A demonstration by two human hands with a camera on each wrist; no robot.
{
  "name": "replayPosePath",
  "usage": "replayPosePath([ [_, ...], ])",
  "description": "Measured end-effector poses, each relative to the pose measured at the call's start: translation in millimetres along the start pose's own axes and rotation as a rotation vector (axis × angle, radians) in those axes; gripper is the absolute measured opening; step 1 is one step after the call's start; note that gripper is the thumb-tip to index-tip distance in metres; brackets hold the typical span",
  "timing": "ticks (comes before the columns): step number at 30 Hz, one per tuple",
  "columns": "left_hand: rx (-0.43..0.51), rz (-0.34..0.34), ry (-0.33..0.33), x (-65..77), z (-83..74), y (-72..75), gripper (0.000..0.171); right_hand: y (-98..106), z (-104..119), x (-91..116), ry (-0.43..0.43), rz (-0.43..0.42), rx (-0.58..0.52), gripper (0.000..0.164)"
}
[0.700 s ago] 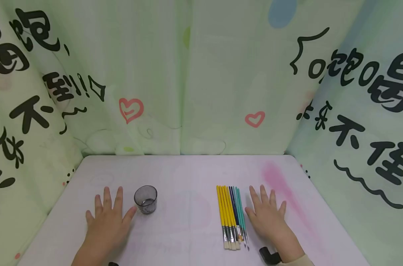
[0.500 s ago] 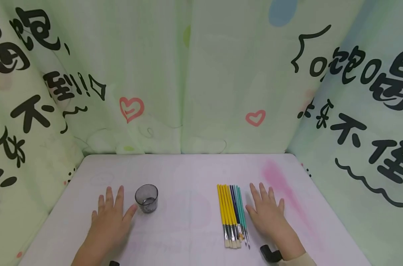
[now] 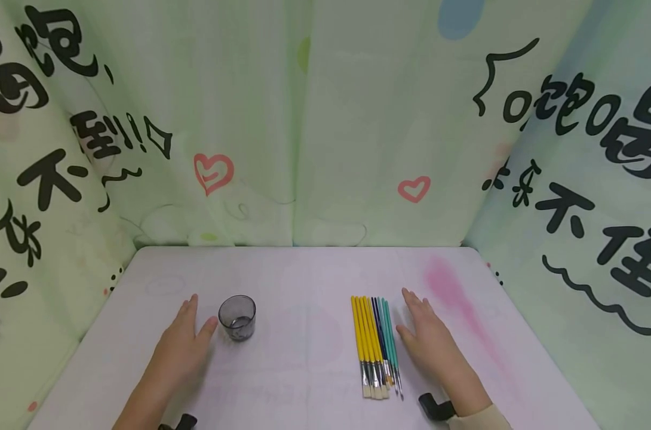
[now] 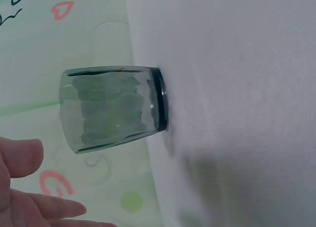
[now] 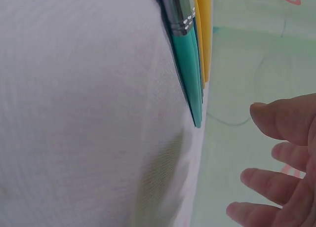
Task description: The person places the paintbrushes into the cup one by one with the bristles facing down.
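Observation:
A smoky, see-through glass (image 3: 237,319) stands upright on the left half of the table; the left wrist view shows the same glass (image 4: 113,108) from the side. Just left of it is my left hand (image 3: 181,343), turned partly on its side, thumb toward the glass and apart from it in the left wrist view. Right of centre lies a row of paintbrushes (image 3: 374,340) with yellow, dark blue and teal handles, bristles toward me. Beside the teal ones is my right hand (image 3: 427,340), fingers extended, holding nothing. In the right wrist view its thumb is clear of the teal brush (image 5: 186,64).
A white cloth-covered table (image 3: 304,275) with a pink smear (image 3: 457,298) at the right lies under everything. Pale green curtains (image 3: 347,131) with black writing and red hearts enclose the back and both sides. A black wrist-camera mount (image 3: 436,408) sits at the right wrist.
Both hands have turned from palm-down with spread fingers to partly sideways, thumbs uppermost, fingers closer together. The glass and brushes stay where they were; the view has tipped slightly.

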State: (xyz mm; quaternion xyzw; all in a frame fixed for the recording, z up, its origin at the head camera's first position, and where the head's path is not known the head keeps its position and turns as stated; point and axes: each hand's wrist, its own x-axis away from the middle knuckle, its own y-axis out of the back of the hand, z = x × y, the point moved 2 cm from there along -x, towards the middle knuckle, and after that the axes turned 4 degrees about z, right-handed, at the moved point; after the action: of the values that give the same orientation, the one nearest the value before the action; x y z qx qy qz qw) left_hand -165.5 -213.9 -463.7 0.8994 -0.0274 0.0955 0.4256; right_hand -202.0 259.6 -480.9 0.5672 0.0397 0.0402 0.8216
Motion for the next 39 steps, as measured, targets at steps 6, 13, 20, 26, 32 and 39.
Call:
replayPosePath([
  [6, 0.102, -0.045, 0.026, -2.9, -0.3, 3.1, 0.070, 1, -1, -3, -0.047, -0.019, -0.067, 0.082],
  [13, 0.433, -0.057, 0.030, -6.1, -3.7, 2.5, 0.057, 6, 0, -5, -0.119, -0.005, -0.201, 0.077],
  [20, 0.708, -0.005, 0.079, -9.8, -3.6, 0.1, 0.053, 8, -2, -10, -0.162, -0.022, -0.327, 0.065],
  [26, 0.826, -0.016, 0.123, -15.9, 0.4, 0.0, 0.054, 3, -6, -16, -0.212, -0.008, -0.493, 0.060],
  [32, 0.899, -0.005, 0.133, -16.9, -0.3, 0.4, 0.056, -2, -6, -20, -0.267, 0.015, -0.578, 0.056],
  [39, 0.921, 0.029, 0.115, -21.6, -0.8, -0.4, 0.055, -4, -10, -25, -0.295, 0.049, -0.628, 0.052],
])
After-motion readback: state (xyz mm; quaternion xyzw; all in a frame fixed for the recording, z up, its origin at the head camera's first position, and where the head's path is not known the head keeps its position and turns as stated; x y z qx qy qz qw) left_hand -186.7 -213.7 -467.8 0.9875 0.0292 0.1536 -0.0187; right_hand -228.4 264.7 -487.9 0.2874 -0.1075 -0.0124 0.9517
